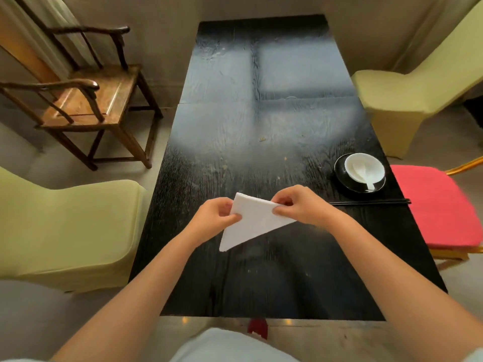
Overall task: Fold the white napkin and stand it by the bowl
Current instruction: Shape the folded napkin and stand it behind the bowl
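Observation:
The white napkin (251, 223) is folded into a triangle and held just above the black table (235, 126), its long point hanging down toward me. My left hand (214, 218) pinches its left edge. My right hand (300, 207) pinches its upper right edge. The white bowl (364, 167) stands to the right on a black saucer (342, 176), with a white spoon (366, 180) lying in it. The bowl is about a hand's width from my right hand.
Black chopsticks (371, 203) lie on the table just in front of the saucer. A wooden armchair (86, 100) stands at the far left, pale green covered chairs (65, 231) flank the table, and a red seat cushion (439, 205) sits at the right edge.

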`<state>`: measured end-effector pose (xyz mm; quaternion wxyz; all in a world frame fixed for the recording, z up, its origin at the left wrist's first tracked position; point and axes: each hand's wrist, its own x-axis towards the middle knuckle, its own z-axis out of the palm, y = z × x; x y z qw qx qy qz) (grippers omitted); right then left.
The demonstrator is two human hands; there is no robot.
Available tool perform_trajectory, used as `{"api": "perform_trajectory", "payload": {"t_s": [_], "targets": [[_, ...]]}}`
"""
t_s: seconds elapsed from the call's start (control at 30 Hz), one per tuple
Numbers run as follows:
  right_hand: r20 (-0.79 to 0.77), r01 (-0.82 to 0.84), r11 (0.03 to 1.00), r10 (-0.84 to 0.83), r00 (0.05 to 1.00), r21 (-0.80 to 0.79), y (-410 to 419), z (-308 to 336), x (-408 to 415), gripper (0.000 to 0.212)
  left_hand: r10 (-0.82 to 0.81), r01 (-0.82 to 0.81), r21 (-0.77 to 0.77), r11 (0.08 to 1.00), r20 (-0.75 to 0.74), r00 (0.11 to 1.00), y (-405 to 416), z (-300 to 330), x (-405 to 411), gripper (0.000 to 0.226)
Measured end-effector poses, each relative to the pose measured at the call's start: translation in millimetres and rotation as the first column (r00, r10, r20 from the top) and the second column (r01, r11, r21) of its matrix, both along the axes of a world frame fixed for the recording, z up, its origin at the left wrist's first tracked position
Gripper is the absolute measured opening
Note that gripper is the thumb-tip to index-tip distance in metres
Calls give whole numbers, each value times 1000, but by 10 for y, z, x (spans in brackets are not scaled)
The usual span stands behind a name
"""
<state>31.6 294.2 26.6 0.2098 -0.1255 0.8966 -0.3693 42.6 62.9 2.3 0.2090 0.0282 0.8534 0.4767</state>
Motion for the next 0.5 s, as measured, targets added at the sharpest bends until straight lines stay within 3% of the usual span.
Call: {"api": "perform_trajectory", "payload": {"t_s": [0.2,0.37,0.5], "targets": [[140,229,947,-201,970,-227,260,19,151,10,-3,-11,75,997,192,981,-78,-25,209,10],[324,161,984,-127,937,-79,434,60,254,16,39,-62,125,990,179,983,4,56,143,9],[418,207,976,-163,894,-62,553,73,327,19,18,-49,166,985,185,983,63,114,10,12]]}}
